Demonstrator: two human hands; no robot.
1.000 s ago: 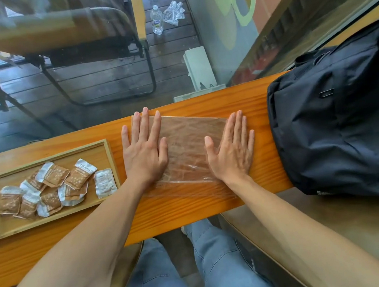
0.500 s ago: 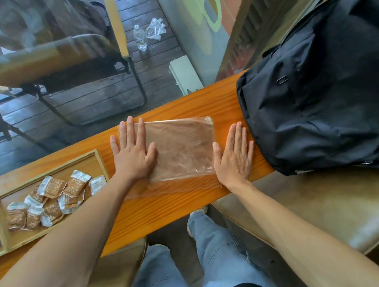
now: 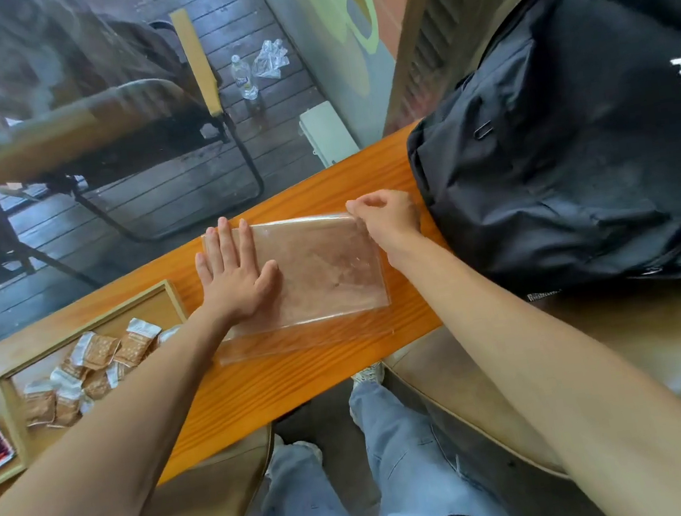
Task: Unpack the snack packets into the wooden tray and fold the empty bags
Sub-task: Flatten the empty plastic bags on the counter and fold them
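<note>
My left hand (image 3: 236,286) is pressing the light, slippery clear bag (image 3: 323,273) flat on the table (image 3: 302,375); my right hand (image 3: 387,217) is pinching its far right corner, the best grip for folding.

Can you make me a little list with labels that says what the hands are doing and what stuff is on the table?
left hand: left hand lies flat, pressing down the clear empty plastic bag
right hand: right hand pinches the bag's far right corner
bag: flat on the orange wooden counter, already folded once
tray: light wooden tray to the left of the bag
snacks: small brown snack packets piled in the tray's big section
backpack: black fabric backpack at the right, beside the bag
</note>
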